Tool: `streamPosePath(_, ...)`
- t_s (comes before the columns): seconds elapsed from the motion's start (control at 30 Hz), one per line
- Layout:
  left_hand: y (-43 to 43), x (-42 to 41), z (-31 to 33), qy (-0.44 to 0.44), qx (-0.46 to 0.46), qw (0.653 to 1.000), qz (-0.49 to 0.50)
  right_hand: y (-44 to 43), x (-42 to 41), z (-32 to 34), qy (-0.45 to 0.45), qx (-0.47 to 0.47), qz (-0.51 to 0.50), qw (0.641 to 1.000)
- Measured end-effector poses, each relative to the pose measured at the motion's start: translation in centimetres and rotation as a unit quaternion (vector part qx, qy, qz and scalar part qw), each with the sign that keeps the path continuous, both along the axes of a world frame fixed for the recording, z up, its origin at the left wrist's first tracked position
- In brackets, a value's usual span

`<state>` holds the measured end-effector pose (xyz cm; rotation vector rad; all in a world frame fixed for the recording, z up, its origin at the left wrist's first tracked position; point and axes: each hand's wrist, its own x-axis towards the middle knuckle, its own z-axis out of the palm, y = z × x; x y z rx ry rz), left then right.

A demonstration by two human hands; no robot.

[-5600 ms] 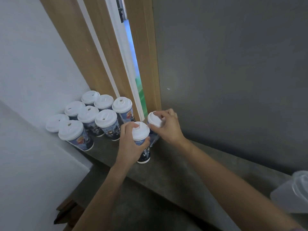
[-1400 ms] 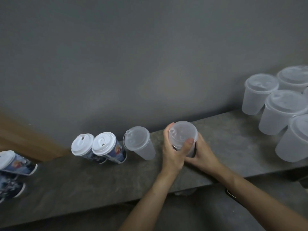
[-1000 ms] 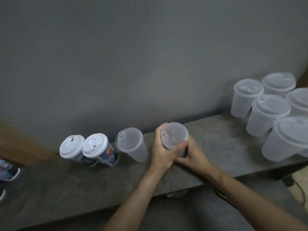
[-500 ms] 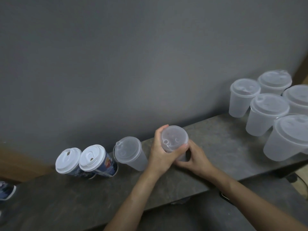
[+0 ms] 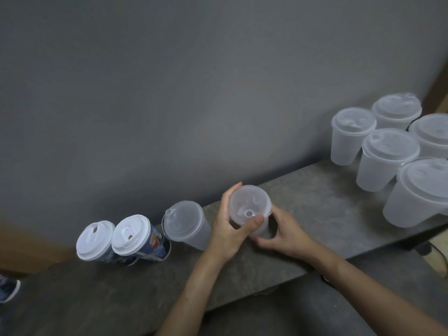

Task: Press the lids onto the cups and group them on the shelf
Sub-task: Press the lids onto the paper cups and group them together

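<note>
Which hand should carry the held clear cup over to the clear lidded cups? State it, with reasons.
Right, probably. The right hand grips the clear cup by its wall, on the side facing the clear lidded cups along the shelf. The left hand is up at the lid, thumb on its rim.

shelf (image 5: pixel 315 204): grey, stone-look ledge
left: two printed cups (image 5: pixel 155 243), white lids, touching side by side
next right: clear cup (image 5: pixel 191 229), lidded, just beside them
middle: held cup (image 5: pixel 244 202), lidded, base hidden
right end: five frosted cups (image 5: pixel 378 161), lidded, clustered
</note>
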<state>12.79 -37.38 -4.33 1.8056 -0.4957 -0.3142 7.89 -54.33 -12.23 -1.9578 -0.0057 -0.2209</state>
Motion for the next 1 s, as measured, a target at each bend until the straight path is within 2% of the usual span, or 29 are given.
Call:
streamPosePath(0.17, -0.4, -1.2, -0.2, -0.023, -0.001, 0.999, 0.03, 0.7, 0.2, 0.2, -0.007, -0.028, -0.004, 1.0)
streamPosePath(0.27, 0.3, 0.1, 0.5, -0.015, 0.021, 1.0, -0.013, 0.3, -0.1, 0.4, -0.002, -0.013, -0.003, 1.0)
streamPosePath(0.37, 0.6, 1.0, 1.3, -0.022, 0.051, 0.997, -0.055, 0.4, 0.0, 0.3, -0.01, -0.049, 0.026, 0.998)
streamPosePath(0.43, 0.1, 0.3, 1.3, -0.045, 0.05, 0.997, -0.025, 0.6, 0.2, 0.0, -0.01, -0.071, 0.031, 0.997)
streamPosePath(0.53, -0.6, -1.1, 0.7, -0.046, 0.027, 0.998, 0.02, 0.6, 0.1, -0.2, -0.003, -0.047, 0.004, 0.999)
streamPosePath(0.63, -0.5, -0.8, 0.5, 0.019, -0.028, 0.999, 0.012, 0.3, -0.1, -0.5, 0.003, -0.026, -0.003, 1.0)
streamPosePath(0.7, -1.0, -0.4, 0.1, 0.05, -0.069, 0.995, 0.057, 0.2, 0.0, -0.8, 0.01, -0.044, 0.0, 0.999)
streamPosePath(0.8, -1.9, -0.7, -0.4, 0.001, -0.063, 0.992, 0.111, 0.5, 0.1, -1.0, 0.01, -0.073, -0.001, 0.997)
streamPosePath(0.9, -2.2, -1.1, -1.0, -0.034, -0.053, 0.989, 0.132, 0.6, 0.2, -0.9, -0.002, -0.055, -0.01, 0.998)
streamPosePath(1.0, -2.2, -0.9, -0.4, -0.009, -0.055, 0.991, 0.118, 0.4, 0.0, -0.6, -0.025, -0.023, -0.016, 0.999)
